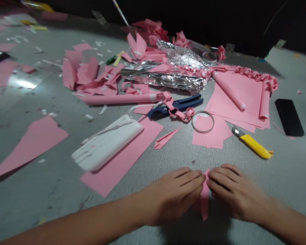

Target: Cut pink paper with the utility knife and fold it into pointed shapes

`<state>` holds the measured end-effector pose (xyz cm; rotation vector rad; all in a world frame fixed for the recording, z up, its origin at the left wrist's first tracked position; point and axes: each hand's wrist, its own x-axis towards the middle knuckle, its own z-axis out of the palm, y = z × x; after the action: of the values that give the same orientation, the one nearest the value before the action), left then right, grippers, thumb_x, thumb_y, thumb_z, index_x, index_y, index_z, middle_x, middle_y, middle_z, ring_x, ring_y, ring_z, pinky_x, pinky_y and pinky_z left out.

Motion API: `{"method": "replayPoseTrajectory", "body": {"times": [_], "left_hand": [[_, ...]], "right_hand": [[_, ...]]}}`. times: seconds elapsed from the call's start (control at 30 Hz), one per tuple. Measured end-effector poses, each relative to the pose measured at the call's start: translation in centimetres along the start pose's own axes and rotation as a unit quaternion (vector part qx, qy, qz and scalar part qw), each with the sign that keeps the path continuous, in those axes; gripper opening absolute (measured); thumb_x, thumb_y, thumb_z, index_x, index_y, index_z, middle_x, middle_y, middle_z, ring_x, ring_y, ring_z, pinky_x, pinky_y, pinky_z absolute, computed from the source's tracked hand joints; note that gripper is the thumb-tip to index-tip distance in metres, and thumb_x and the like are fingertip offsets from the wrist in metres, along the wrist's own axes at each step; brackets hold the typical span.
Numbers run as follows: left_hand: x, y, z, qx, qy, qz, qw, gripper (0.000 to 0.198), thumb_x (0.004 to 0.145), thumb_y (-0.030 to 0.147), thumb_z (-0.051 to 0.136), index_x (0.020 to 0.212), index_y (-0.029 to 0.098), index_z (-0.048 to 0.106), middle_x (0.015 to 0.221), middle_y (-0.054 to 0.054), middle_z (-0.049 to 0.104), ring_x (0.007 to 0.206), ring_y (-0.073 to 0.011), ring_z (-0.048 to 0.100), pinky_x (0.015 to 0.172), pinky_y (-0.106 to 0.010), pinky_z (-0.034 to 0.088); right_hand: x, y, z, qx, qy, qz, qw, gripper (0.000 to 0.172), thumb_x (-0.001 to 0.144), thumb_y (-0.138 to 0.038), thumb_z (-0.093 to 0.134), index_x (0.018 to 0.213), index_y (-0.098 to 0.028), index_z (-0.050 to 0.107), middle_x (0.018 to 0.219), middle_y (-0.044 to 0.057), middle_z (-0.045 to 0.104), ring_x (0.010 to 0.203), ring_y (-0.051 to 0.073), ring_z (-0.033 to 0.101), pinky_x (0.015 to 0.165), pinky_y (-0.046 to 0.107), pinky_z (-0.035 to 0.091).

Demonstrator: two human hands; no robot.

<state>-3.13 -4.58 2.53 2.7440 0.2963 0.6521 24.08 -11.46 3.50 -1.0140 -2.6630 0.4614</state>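
A small folded piece of pink paper (204, 200) stands between my two hands near the front of the grey table. My left hand (177, 194) has its fingers pressed together on the paper's left side. From the right, my right hand (234, 190) grips the same paper with bent fingers. Both thumbs are hidden. Just beyond the hands lie a small folded pink dart shape (166, 139), a tape ring (203, 131) on pink scraps, and a yellow cutter (256, 146).
A white case (107, 144) rests on a pink sheet (132, 161) at the left. Blue-handled pliers (159, 112), crumpled foil (178, 56), rolled pink tubes (117, 99) and paper chains (182, 114) lie farther back. A black phone (290, 117) is at the right.
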Motion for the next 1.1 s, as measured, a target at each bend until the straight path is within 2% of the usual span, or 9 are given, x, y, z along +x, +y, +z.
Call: {"method": "replayPoseTrajectory", "body": {"times": [0.13,0.4,0.53,0.7,0.97,1.1], "left_hand": [[-0.15,0.09,0.09,-0.014,-0.016,-0.008,1.0,0.027,0.107,0.009,0.049,0.126,0.01,0.068,0.12,-0.014,0.081,0.109,-0.026,0.075,0.097,-0.04,0.063],[0.08,0.32,-0.09,-0.083,-0.047,-0.061,0.994,0.03,0.107,0.014,0.049,0.134,0.01,0.063,0.122,-0.016,0.08,0.105,-0.0273,0.079,0.095,-0.04,0.067],[-0.02,0.46,-0.16,-0.115,-0.056,-0.083,0.988,0.031,0.107,0.013,0.05,0.135,0.01,0.061,0.122,-0.016,0.079,0.106,-0.0257,0.078,0.098,-0.038,0.066],[0.04,0.6,0.02,-0.12,-0.05,-0.08,0.988,0.031,0.107,0.011,0.048,0.136,0.008,0.06,0.123,-0.018,0.078,0.108,-0.026,0.076,0.101,-0.039,0.066],[-0.06,0.65,0.06,-0.107,-0.045,-0.065,0.991,0.03,0.107,0.011,0.049,0.134,0.008,0.061,0.122,-0.017,0.077,0.109,-0.0265,0.076,0.102,-0.039,0.066],[-0.02,0.63,-0.04,-0.14,-0.045,-0.092,0.985,0.03,0.108,0.011,0.048,0.135,0.01,0.06,0.123,-0.016,0.077,0.105,-0.024,0.077,0.098,-0.037,0.068]], "right_hand": [[-0.21,-0.01,0.24,-0.002,-0.005,0.003,1.0,0.054,0.093,-0.011,0.064,0.148,-0.009,0.061,0.136,0.015,0.074,0.127,0.031,0.064,0.116,0.05,0.048],[-0.18,0.16,0.2,-0.001,0.01,-0.006,1.0,0.048,0.097,-0.012,0.058,0.145,-0.008,0.064,0.136,0.014,0.076,0.125,0.03,0.065,0.115,0.049,0.049],[-0.13,0.03,0.0,0.002,0.016,0.002,1.0,0.046,0.103,-0.01,0.051,0.147,-0.007,0.063,0.145,0.015,0.073,0.132,0.03,0.063,0.118,0.048,0.046],[0.01,-0.02,-0.1,-0.004,0.023,0.005,1.0,0.047,0.104,-0.007,0.047,0.148,-0.007,0.062,0.149,0.015,0.072,0.136,0.028,0.062,0.117,0.046,0.05],[-0.19,0.02,-0.11,0.004,0.009,0.006,1.0,0.055,0.095,-0.007,0.054,0.15,-0.006,0.061,0.147,0.018,0.072,0.137,0.032,0.063,0.117,0.052,0.053],[-0.2,0.08,-0.08,0.007,0.006,0.007,1.0,0.052,0.096,-0.007,0.056,0.148,-0.007,0.062,0.15,0.02,0.07,0.138,0.032,0.063,0.115,0.052,0.055]]}}
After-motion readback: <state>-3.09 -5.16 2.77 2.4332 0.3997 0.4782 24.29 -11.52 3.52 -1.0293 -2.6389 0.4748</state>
